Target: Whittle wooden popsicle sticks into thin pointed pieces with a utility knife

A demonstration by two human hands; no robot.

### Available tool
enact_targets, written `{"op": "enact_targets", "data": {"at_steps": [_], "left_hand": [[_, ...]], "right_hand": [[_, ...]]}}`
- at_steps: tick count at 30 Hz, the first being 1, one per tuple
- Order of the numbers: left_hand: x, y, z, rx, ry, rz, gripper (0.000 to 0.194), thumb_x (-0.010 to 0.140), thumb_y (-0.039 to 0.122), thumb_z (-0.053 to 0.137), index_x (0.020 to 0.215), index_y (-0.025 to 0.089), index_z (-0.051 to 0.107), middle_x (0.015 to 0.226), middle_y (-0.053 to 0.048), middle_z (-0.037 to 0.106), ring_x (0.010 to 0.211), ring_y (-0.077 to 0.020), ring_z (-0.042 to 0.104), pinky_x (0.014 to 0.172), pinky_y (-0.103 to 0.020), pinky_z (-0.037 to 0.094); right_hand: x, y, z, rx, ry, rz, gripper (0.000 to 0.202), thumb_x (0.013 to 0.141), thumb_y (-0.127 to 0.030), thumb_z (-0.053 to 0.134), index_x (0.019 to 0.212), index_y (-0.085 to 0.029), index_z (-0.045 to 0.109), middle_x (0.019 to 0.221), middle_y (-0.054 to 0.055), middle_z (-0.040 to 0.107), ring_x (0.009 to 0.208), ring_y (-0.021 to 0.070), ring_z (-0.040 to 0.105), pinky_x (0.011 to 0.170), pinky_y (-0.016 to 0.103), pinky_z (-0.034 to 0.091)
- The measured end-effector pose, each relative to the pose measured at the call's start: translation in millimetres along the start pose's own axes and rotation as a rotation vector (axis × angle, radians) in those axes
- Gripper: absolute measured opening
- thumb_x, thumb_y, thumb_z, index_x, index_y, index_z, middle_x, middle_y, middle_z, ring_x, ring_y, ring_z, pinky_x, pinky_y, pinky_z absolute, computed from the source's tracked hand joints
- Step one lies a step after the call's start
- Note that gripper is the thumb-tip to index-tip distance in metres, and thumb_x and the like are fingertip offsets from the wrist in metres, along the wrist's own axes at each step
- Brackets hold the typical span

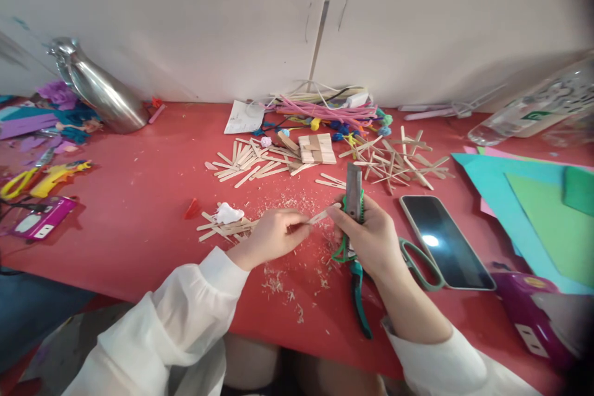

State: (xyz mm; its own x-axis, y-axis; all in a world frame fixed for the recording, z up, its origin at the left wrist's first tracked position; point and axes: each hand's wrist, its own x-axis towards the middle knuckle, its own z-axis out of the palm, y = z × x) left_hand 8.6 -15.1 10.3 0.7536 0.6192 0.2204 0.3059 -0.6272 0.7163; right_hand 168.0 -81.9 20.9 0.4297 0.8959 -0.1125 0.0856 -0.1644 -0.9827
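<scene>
Between my two hands spans a pale wooden craft stick (320,216). My left hand (278,234) pinches its near end, and my right thumb is at the other. A utility knife (354,189) with a wide grey blade section and green parts stands upright in the grip of my right hand (377,238); its cutting edge is hard to make out. Just below that hand lies a teal-handled tool (359,303), its head hidden. Wood shavings (275,281) are scattered beneath and around both hands. Left of my left hand, more craft sticks (211,227) lie with a crumpled white tissue (229,213).
Loose sticks (250,161), a bundled stack (318,148) and pink strips (320,108) lie toward the wall. At right are a phone (448,241), green-handled scissors (422,264), coloured paper (541,216) and a purple glue gun (533,315). A steel jug (104,93) stands back left.
</scene>
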Motion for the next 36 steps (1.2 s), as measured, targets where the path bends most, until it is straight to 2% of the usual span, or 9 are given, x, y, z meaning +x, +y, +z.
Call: {"op": "enact_targets", "data": {"at_steps": [3,5,7,11,14,19,22,26,36], "left_hand": [[0.5,1.1,-2.9,-0.116,-0.145,-0.057,0.031,0.085,0.023,0.045,0.057,0.015,0.057,0.051,0.003,0.045,0.05,-0.0084,0.041,0.049,-0.021,0.032],[0.0,1.2,-3.7,-0.193,-0.21,-0.103,0.026,0.082,0.021,0.047,0.059,0.015,0.056,0.051,0.004,0.043,0.049,-0.0075,0.04,0.048,-0.02,0.031],[-0.5,0.8,-4.0,-0.255,-0.224,-0.148,0.02,0.08,0.019,0.048,0.061,0.015,0.056,0.053,0.004,0.045,0.051,-0.0076,0.042,0.049,-0.02,0.032],[-1.0,-0.5,-4.2,-0.364,-0.079,-0.24,0.019,0.08,0.022,0.048,0.064,0.015,0.055,0.058,0.003,0.05,0.056,-0.0089,0.047,0.053,-0.02,0.037],[-0.6,-1.3,-4.8,-0.427,0.053,-0.278,0.021,0.083,0.027,0.048,0.067,0.015,0.053,0.061,0.001,0.054,0.059,-0.0098,0.051,0.058,-0.021,0.041],[0.0,-3.6,-4.7,-0.375,0.164,-0.261,0.025,0.086,0.033,0.047,0.07,0.015,0.053,0.064,0.0,0.056,0.061,-0.0104,0.053,0.062,-0.022,0.042],[0.2,-5.9,-4.4,-0.333,0.214,-0.256,0.024,0.086,0.033,0.047,0.071,0.015,0.054,0.063,0.001,0.056,0.06,-0.0103,0.053,0.061,-0.022,0.042],[0.2,-7.5,-4.8,-0.302,0.221,-0.241,0.023,0.085,0.032,0.048,0.071,0.015,0.055,0.063,0.001,0.057,0.059,-0.0105,0.054,0.059,-0.021,0.041],[0.0,-6.5,-5.1,-0.256,0.223,-0.217,0.026,0.086,0.035,0.047,0.072,0.015,0.057,0.061,0.001,0.057,0.057,-0.0104,0.052,0.056,-0.02,0.039]], "right_hand": [[-2.4,-4.2,1.3,-0.074,0.006,-0.013,0.029,0.067,-0.038,0.065,0.086,-0.019,0.053,0.045,-0.009,0.049,0.035,0.0082,0.042,0.035,0.021,0.035],[-4.0,-6.6,2.3,-0.115,0.008,-0.023,0.028,0.066,-0.037,0.066,0.084,-0.019,0.054,0.045,-0.008,0.049,0.036,0.0087,0.043,0.036,0.022,0.036],[-5.8,-7.7,2.8,-0.142,0.013,-0.038,0.028,0.068,-0.039,0.065,0.086,-0.019,0.054,0.047,-0.008,0.049,0.037,0.009,0.044,0.038,0.022,0.037],[-10.1,-6.7,2.2,-0.152,-0.026,-0.063,0.03,0.077,-0.044,0.054,0.094,-0.019,0.051,0.046,-0.008,0.049,0.037,0.0097,0.044,0.036,0.022,0.036],[-14.1,-5.8,2.4,-0.21,-0.137,-0.106,0.026,0.084,-0.044,0.045,0.092,-0.019,0.048,0.045,-0.008,0.046,0.036,0.0101,0.044,0.037,0.021,0.035],[-19.5,-5.2,5.7,-0.584,-0.259,-0.308,0.024,0.088,-0.036,0.037,0.099,-0.018,0.048,0.056,-0.002,0.056,0.044,0.0115,0.052,0.045,0.022,0.04],[-20.8,-3.6,7.2,-0.746,-0.242,-0.395,0.026,0.089,-0.034,0.034,0.096,-0.015,0.05,0.05,-0.002,0.054,0.041,0.0135,0.052,0.042,0.022,0.037],[-20.4,0.5,7.1,-0.83,-0.189,-0.466,0.028,0.088,-0.034,0.034,0.094,-0.014,0.053,0.043,-0.004,0.048,0.037,0.0151,0.05,0.038,0.023,0.031],[-22.2,7.0,9.7,-1.01,-0.002,-0.672,0.032,0.089,-0.031,0.032,0.085,-0.014,0.059,0.043,-0.001,0.052,0.03,0.0109,0.043,0.035,0.021,0.021]]}}
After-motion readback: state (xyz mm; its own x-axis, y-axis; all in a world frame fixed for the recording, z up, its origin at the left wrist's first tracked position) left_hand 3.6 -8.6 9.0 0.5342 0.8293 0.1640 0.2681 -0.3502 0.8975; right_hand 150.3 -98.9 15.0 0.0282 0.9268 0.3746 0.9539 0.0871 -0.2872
